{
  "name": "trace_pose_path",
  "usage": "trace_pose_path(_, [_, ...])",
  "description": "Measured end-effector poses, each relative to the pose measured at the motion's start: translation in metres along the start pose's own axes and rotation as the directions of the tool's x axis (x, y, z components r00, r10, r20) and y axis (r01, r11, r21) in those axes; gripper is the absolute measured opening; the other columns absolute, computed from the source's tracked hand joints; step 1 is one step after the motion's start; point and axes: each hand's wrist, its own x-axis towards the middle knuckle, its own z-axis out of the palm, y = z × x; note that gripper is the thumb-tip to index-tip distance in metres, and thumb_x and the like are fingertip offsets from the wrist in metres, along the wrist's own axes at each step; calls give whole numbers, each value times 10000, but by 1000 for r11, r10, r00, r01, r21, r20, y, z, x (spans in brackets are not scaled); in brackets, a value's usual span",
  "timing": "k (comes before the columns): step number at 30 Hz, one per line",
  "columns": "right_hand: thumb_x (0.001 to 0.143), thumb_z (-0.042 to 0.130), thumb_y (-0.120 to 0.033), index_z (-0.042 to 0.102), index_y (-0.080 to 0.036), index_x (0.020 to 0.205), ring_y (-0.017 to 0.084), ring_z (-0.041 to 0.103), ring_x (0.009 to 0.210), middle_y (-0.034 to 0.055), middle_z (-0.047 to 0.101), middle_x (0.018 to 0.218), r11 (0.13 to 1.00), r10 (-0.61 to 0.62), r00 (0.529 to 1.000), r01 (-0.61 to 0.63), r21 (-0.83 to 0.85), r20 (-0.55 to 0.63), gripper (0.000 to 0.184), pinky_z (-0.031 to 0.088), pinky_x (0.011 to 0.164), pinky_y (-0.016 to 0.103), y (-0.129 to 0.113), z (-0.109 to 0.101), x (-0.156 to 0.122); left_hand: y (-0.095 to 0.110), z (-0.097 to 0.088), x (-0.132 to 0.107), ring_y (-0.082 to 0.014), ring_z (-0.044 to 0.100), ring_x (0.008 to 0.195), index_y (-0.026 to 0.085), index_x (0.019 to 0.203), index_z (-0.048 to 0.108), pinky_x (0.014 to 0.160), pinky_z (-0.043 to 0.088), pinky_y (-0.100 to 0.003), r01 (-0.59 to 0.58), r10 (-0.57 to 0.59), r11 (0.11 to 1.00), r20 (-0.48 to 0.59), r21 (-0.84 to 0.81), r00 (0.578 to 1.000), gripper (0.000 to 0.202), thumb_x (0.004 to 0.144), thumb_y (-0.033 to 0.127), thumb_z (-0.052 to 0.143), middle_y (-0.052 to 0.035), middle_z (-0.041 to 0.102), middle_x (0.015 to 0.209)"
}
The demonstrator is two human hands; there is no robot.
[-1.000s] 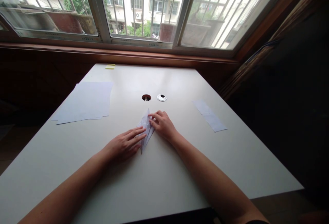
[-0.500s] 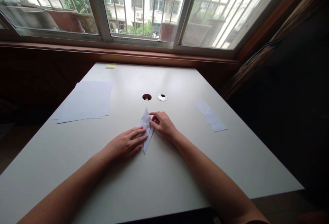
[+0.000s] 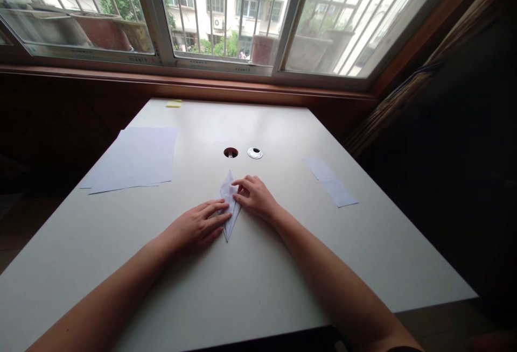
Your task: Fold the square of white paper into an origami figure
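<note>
A folded white paper shape [image 3: 229, 206], long and pointed at both ends, lies flat on the white table [image 3: 250, 282]. My left hand [image 3: 196, 228] lies on its left half with the fingers stretched out flat, pressing it down. My right hand [image 3: 255, 197] rests on the paper's right edge near the far tip, fingers curled and fingertips pushing on the fold. Neither hand lifts the paper off the table.
A stack of white sheets [image 3: 133, 159] lies at the left. A narrow paper strip [image 3: 330, 181] lies at the right. Beyond the hands are a round cable hole [image 3: 230, 152] and its white cap [image 3: 254, 153]. A yellow note [image 3: 173, 104] sits by the window sill.
The folded paper has been pressed flatter and shifted slightly. My right fingertips have slid a little along the right edge. My left hand has hardly moved.
</note>
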Motion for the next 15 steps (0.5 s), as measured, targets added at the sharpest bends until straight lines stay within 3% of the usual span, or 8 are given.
trace_pose_path(6, [858,717,-402,678,-295,1122,209,522,942,38,617,972,999,-4,999,6,-54,34,287,404,886,355,0,1,0,0,1,0,-267,489,1352,216,1397,525,1132,449,-471,-7,6,1000,-26,-31,1000,423,975,221,506,-115,562,1396])
trace_pose_path(15, [901,674,-342,671,-314,1149,191,519,915,25,607,946,995,-61,998,63,-77,33,250,394,878,330,-5,2,-3,-1,3,0,-261,500,1342,209,1403,516,1154,422,-475,-4,3,1000,-13,-12,1000,426,978,222,497,-115,548,1415])
